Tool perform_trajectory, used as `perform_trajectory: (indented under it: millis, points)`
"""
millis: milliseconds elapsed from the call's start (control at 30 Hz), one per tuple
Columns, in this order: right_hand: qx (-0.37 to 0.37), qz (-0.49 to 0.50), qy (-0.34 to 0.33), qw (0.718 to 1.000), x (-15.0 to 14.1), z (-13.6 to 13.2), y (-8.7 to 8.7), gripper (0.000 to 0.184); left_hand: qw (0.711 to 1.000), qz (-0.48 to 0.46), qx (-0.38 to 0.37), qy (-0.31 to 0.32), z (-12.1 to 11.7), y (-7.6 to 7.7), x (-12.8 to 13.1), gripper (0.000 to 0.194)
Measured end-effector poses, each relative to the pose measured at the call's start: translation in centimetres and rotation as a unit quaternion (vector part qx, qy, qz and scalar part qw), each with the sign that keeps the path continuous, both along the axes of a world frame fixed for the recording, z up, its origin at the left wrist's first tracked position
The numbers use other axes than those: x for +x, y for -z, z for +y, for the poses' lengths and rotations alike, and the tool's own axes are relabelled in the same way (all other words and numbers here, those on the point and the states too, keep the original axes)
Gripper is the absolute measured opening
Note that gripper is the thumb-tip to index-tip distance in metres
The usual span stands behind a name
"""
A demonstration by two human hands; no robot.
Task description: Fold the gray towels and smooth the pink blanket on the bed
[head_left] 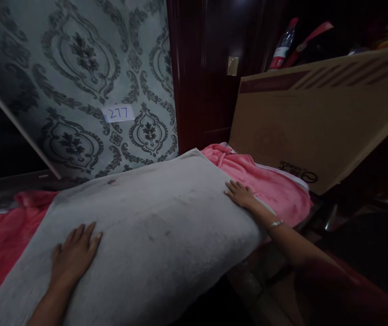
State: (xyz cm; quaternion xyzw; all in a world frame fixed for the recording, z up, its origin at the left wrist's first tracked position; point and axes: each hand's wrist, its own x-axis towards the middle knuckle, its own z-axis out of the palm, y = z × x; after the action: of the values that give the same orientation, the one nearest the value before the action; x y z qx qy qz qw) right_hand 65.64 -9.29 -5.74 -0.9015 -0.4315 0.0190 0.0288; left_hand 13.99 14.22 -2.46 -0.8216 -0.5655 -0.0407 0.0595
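A grey cloth [139,208] with a few dark stains lies spread out, its near edge hanging down. My left hand [74,251] rests flat on its left part, fingers apart and holding nothing. Close to the cloth's right edge, my right hand [240,194] also lies flat with its fingers stretched out; a bracelet [277,223] is on that wrist. Beneath the cloth, a pink blanket [265,181] shows on the right, and red-pink fabric [20,226] shows on the left.
Patterned wallpaper [126,59] bearing a paper label [118,113] marked 277 rises behind the cloth. A dark red wooden panel [200,81] stands beside it. At the right, a large cardboard box [292,122] stands near the blanket, with a bottle [282,47] behind its top edge.
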Motion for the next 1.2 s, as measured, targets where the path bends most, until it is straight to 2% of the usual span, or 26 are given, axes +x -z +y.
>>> perform_trajectory:
  millis: [133, 267, 400, 533, 633, 733, 833, 1000, 1200]
  points:
    - [0.026, -0.039, 0.009, 0.999, -1.0, -5.5, 1.8, 0.061, 1.000, -0.001, -0.005, 0.001, -0.3, -0.3, 0.0, 0.070]
    - [0.045, -0.064, 0.056, 0.995, -0.6, -8.4, 2.5, 0.060, 1.000, -0.007, -0.006, 0.006, -0.3, -0.2, 0.0, 0.068]
    - [0.076, -0.090, 0.061, 0.991, -0.6, -8.9, 2.8, 0.058, 0.999, -0.023, 0.015, 0.016, -0.6, -0.3, 0.3, 0.065]
    - [0.082, -0.083, 0.055, 0.992, -0.6, -9.2, 3.1, 0.059, 0.999, -0.014, -0.031, 0.016, -1.8, -0.8, -0.6, 0.062]
    - [0.076, -0.077, 0.043, 0.993, -0.2, -9.5, 3.5, 0.062, 0.998, 0.003, -0.055, 0.008, -2.8, -0.8, -3.4, 0.063]
    - [0.071, -0.067, 0.037, 0.995, 0.2, -9.6, 3.8, 0.069, 0.999, 0.009, -0.042, -0.008, -3.7, -0.4, -6.8, 0.064]
    - [0.068, -0.055, 0.042, 0.995, 0.2, -9.6, 3.8, 0.072, 0.998, 0.005, -0.045, -0.033, -4.3, -0.3, -8.9, 0.065]
    - [0.095, -0.060, 0.051, 0.992, 0.1, -9.4, 4.0, 0.070, 0.996, -0.019, -0.029, -0.087, -4.7, -0.4, -9.1, 0.066]
    - [0.103, -0.060, 0.046, 0.992, 0.0, -9.2, 4.3, 0.071, 0.995, -0.019, 0.014, -0.097, -4.8, 0.1, -8.9, 0.064]
